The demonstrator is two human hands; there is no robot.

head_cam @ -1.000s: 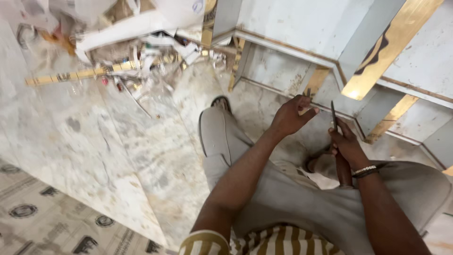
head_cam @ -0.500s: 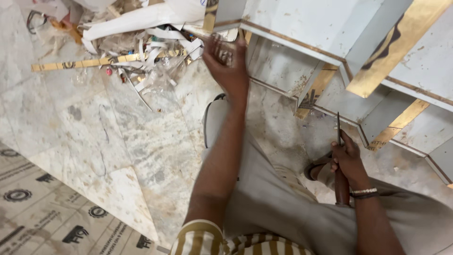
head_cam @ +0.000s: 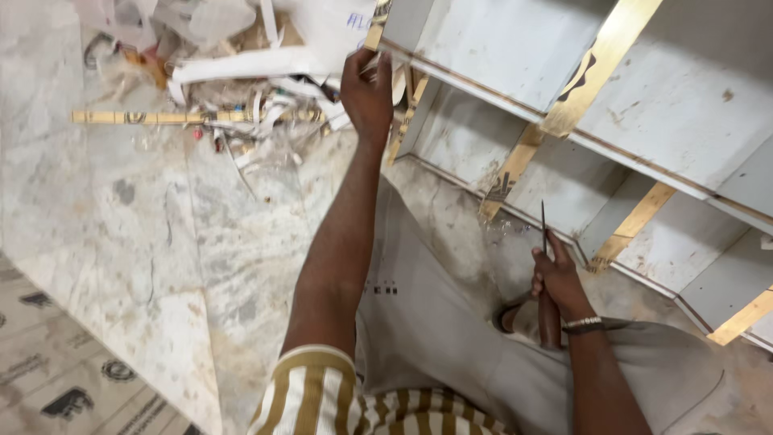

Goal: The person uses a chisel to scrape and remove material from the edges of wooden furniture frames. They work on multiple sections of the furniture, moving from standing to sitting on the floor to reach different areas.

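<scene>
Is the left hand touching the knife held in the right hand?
Apart. The head view shows the left hand stretched to the scrap pile, far from the knife in the right hand.

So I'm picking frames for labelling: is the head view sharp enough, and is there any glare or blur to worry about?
Head view: even, soft light with no harsh glare; the left hand at the scrap pile is slightly soft, as are the frame edges; the right hand and its thin blade read clearly; the marble floor shows only a dull sheen; straight panel edges bend a little towards the corners.
</scene>
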